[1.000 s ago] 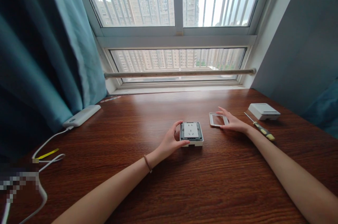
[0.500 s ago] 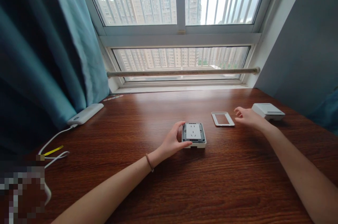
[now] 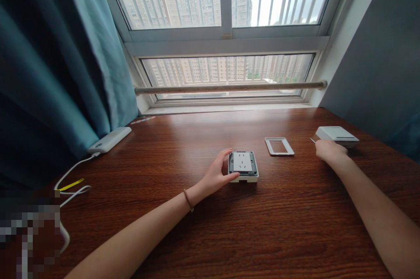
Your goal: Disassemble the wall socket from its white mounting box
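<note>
My left hand (image 3: 216, 172) holds a wall socket (image 3: 243, 163) by its left side, thumb at the near edge and fingers at the far edge. The socket lies face up on the table in a white back box, its grey mounting frame bare around the white face. Further right, my right hand (image 3: 330, 152) is closed in a fist. From it pokes the thin, light shaft of a screwdriver-like tool (image 3: 313, 140); its handle is hidden in the fingers. Between the hands lies a white rectangular cover frame (image 3: 279, 146), flat and touched by neither.
Just behind my right hand sits a white switch box (image 3: 337, 134). At the left, a white power bank (image 3: 110, 139) with a white cable lies by the blue curtain (image 3: 108, 73); a yellow strip (image 3: 72, 184) is near the cable. The wooden table (image 3: 197, 235) meets the window.
My right hand has moved right and closed from half-open fingers, and a thin shaft now shows in it. My left hand keeps its hold on the socket. The view has shifted slightly.
</note>
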The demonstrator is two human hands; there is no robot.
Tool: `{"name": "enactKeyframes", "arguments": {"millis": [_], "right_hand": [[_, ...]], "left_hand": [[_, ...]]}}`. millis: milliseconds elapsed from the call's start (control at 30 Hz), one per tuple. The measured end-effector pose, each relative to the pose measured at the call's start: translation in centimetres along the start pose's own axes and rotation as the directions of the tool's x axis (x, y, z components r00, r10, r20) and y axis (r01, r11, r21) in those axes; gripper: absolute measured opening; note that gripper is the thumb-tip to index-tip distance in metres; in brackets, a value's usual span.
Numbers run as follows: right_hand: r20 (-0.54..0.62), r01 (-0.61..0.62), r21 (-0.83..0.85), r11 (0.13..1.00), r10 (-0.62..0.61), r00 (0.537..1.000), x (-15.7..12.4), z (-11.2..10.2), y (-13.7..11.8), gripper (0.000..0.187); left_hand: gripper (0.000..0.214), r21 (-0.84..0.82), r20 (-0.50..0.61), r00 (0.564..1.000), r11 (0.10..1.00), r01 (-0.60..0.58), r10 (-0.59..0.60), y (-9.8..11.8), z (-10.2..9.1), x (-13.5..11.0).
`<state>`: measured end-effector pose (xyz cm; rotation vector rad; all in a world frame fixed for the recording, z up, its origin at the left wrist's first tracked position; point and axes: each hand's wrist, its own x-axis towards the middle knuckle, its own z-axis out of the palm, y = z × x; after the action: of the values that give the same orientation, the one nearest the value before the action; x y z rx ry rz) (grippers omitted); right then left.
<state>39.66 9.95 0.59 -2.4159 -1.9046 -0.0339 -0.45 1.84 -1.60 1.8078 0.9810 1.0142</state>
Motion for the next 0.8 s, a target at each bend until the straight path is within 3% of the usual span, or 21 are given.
{"name": "enactKeyframes", "arguments": {"millis": [100, 200, 300, 367, 400, 467, 500, 567, 633, 700, 733, 800], "right_hand": [[0.071, -0.154, -0.034, 0.988, 0.156, 0.985, -0.5, -0.6, -0.6, 0.023], [0.064, -0.171, -0.013, 0.985, 0.172, 0.983, -1.2, -1.9, -1.4, 0.028], [-0.005, -0.056, 0.081, 0.995, 0.057, 0.998, -1.9, -3.4, -2.5, 0.027], [-0.060, 0.095, 0.306, 0.947, -0.080, 0.995, -2.3, -4.0, -3.6, 0.025], [-0.084, 0.172, 0.509, 0.843, -0.150, 0.985, -2.6, -4.2, -4.2, 0.025], [-0.097, 0.210, 0.869, 0.448, -0.262, 0.960, -3.4, -4.3, -5.5, 0.027], [-0.091, 0.167, 0.958, 0.233, -0.308, 0.947, -3.9, -4.3, -6.1, 0.030], [-0.069, 0.052, 0.997, -0.055, -0.374, 0.925, -5.2, -4.5, -7.6, 0.043], [-0.070, -0.030, 0.970, -0.240, -0.399, 0.914, -6.5, -4.9, -9.3, 0.053], [-0.071, -0.094, 0.927, -0.364, -0.415, 0.907, -7.8, -5.7, -11.1, 0.048], [-0.074, -0.113, 0.908, -0.402, -0.422, 0.904, -8.3, -6.3, -12.1, 0.040], [-0.033, -0.159, 0.914, -0.373, -0.461, 0.887, -9.1, -7.4, -14.1, 0.029]], "left_hand": [[0.071, -0.021, 0.018, 1.000, 1.000, 0.021, -0.020, 0.1, -0.1, 0.0], [0.070, -0.052, 0.038, 0.999, 0.998, 0.029, -0.027, -0.1, -0.3, 0.1], [0.069, -0.098, 0.070, 0.997, 0.994, 0.039, -0.032, -0.5, -0.7, 0.3], [0.073, -0.146, 0.107, 0.993, 0.987, 0.073, -0.057, -0.7, -1.0, 0.6], [0.075, -0.169, 0.131, 0.989, 0.981, 0.095, -0.073, -0.7, -1.2, 0.7], [0.077, -0.197, 0.173, 0.981, 0.972, 0.126, -0.092, -0.6, -1.5, 0.8], [0.077, -0.202, 0.189, 0.978, 0.971, 0.127, -0.089, -0.5, -1.6, 0.8], [0.077, -0.198, 0.209, 0.976, 0.974, 0.108, -0.065, -0.2, -1.7, 0.8], [0.079, -0.189, 0.217, 0.975, 0.979, 0.082, -0.040, 0.0, -1.6, 0.7], [0.080, -0.185, 0.220, 0.975, 0.980, 0.073, -0.031, 0.1, -1.6, 0.7], [0.080, -0.187, 0.222, 0.975, 0.980, 0.074, -0.031, 0.2, -1.6, 0.8], [0.079, -0.194, 0.224, 0.974, 0.977, 0.086, -0.041, 0.1, -1.6, 0.9]]}}
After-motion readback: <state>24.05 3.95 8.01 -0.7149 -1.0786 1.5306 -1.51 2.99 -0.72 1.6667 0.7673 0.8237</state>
